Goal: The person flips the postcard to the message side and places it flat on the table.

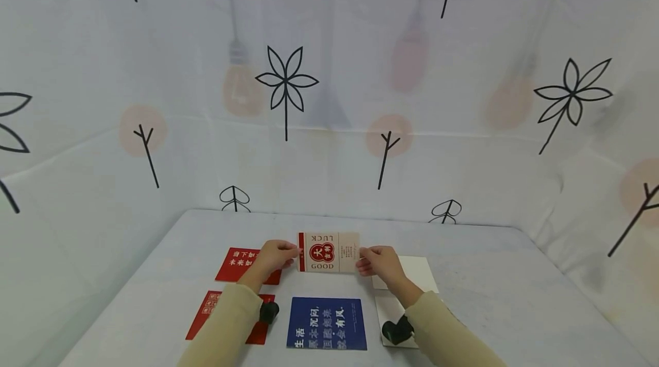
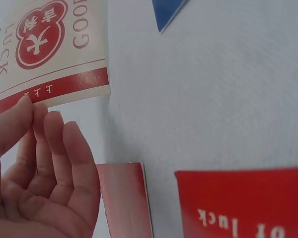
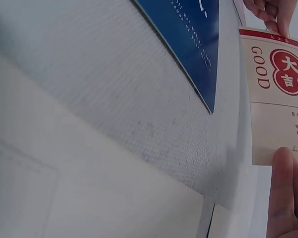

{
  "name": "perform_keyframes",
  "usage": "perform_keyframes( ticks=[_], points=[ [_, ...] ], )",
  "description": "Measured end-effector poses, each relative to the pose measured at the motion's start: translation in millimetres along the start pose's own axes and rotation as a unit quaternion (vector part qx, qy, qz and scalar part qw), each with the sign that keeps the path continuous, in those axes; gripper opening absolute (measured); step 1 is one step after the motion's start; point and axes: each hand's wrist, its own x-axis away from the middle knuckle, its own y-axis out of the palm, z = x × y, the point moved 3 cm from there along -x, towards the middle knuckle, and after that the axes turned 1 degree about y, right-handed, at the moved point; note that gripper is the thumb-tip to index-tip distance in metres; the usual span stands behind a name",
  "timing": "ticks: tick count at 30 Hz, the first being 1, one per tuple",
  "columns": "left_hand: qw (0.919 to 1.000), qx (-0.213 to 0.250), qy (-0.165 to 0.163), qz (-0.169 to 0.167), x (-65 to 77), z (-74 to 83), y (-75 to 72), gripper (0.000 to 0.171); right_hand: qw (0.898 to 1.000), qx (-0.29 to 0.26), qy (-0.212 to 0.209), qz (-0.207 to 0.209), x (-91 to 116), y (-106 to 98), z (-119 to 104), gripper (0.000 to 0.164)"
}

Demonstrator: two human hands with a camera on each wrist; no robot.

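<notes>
1. Holding a cream card [image 1: 329, 252] by its two short edges, both hands sit at lower centre of the head view, above the pale surface [image 1: 489, 292].
2. Left hand [image 1: 275, 256]: grip pinches the card's red-striped edge, thumb and fingertips closed on it. In the left wrist view the fingers [image 2: 54, 148] meet the red band at upper left of frame.
3. Right hand [image 1: 379, 261]: grip pinches the opposite, plain edge; the right wrist view shows a fingertip [image 3: 283, 193] lying on the card's corner at lower right.
4. The card carries a red round emblem with "LUCK" and "GOOD" printed either side, plus small text on the plain half. Whether it touches the surface or is lifted just off it, I cannot tell.
5. Blue card [image 1: 326, 323] lies flat below the cream card, bottom centre, white characters on it.
6. Two red cards at left: one [image 1: 242, 263] partly under the left hand, another [image 1: 213, 312] lower, partly covered by the left sleeve.
7. Two white cards at right: one [image 1: 419, 272] just beside the right hand, one [image 1: 386, 312] below it, partly under the right wrist.
8. Backdrop [image 1: 329, 98]: pale cloth with black leaf and twig drawings, upper frame.
</notes>
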Motion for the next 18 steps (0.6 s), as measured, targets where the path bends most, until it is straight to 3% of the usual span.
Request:
perform_keyframes(
  ticks=[18],
  points=[
    [0.9961, 0.083, -0.019, -0.023, -1.7, -1.4, -0.5, 0.032, 0.999, -0.033, 0.003, 0.004, 2.0, -0.4, -3.7, 0.028]
  ],
)
